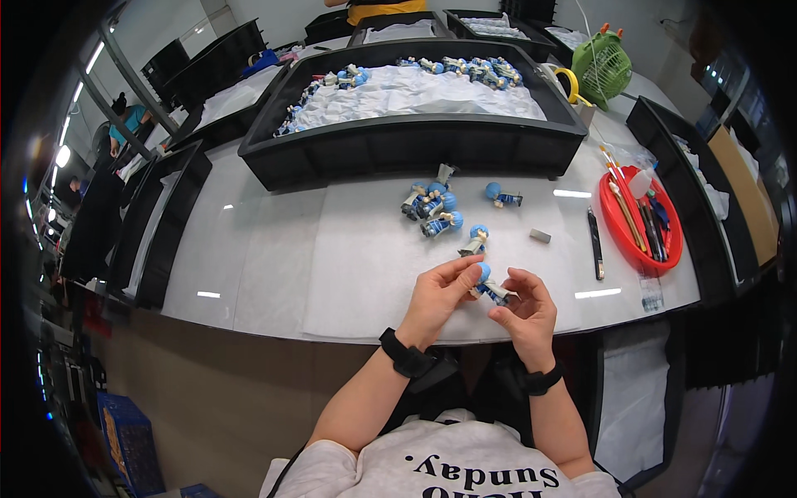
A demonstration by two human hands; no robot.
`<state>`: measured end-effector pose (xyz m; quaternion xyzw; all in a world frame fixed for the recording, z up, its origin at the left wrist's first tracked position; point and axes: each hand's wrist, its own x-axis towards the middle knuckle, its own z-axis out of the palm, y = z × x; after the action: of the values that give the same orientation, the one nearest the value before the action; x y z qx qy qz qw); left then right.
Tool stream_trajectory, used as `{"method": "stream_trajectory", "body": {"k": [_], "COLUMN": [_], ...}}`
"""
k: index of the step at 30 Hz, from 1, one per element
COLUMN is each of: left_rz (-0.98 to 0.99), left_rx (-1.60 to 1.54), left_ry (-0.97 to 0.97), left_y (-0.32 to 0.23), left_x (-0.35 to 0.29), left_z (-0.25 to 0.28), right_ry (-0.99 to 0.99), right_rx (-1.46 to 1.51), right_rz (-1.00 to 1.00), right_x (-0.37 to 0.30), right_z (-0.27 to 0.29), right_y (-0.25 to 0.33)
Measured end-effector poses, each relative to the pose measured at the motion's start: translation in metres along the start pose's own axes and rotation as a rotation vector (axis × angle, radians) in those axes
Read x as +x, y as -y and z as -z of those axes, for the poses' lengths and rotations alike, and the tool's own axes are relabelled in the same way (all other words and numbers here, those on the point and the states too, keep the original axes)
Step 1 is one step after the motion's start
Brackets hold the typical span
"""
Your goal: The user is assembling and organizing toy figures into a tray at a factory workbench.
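Pinching a blue-headed figurine (pixel 488 285) betw both hands, left hand (pixel 440 295) & right hand (pixel 525 314) closed on it, just above the tabletop (pixel 274 266) near its front edge. More figurines (pixel 435 206) lie mid-tabletop; red tray (pixel 627 241) w/ brushes by the right edge.

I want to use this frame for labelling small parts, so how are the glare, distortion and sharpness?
Head view: short bright glare streaks lie on the white table; fisheye bends the table edge and black tray, with dark vignetted corners; the left hand, right hand and blue-headed figure look fairly sharp, but the figure's fine detail is too small to read.
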<state>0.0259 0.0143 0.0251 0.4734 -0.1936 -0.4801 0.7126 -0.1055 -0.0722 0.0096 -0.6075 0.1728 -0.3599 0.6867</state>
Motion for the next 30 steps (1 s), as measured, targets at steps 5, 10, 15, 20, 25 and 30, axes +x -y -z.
{"method": "stream_trajectory", "body": {"k": [5,10,15,20,25,30], "left_rz": [-0.023,0.066,0.143,0.080,-0.267,-0.229], "left_rx": [0.075,-0.130,-0.129,-0.086,0.289,0.395], "left_ry": [-0.034,-0.014,0.068,0.067,0.170,0.340], "left_y": [0.001,0.005,0.006,0.012,0.016,0.024], "left_x": [-0.002,-0.011,-0.016,-0.015,-0.021,-0.028], "left_z": [-0.005,-0.003,-0.002,-0.017,-0.032,-0.062], "right_ry": [-0.067,0.043,0.006,-0.098,0.023,-0.001], "right_rx": [0.041,0.111,0.144,0.051,-0.151,-0.246], "right_rz": [0.091,0.233,0.191,-0.070,-0.142,-0.107], "right_x": [-0.004,-0.014,-0.020,-0.027,-0.038,-0.066], "right_z": [-0.003,-0.009,-0.012,0.011,0.035,0.082], "right_y": [0.000,0.011,0.018,0.030,0.036,0.057]}}
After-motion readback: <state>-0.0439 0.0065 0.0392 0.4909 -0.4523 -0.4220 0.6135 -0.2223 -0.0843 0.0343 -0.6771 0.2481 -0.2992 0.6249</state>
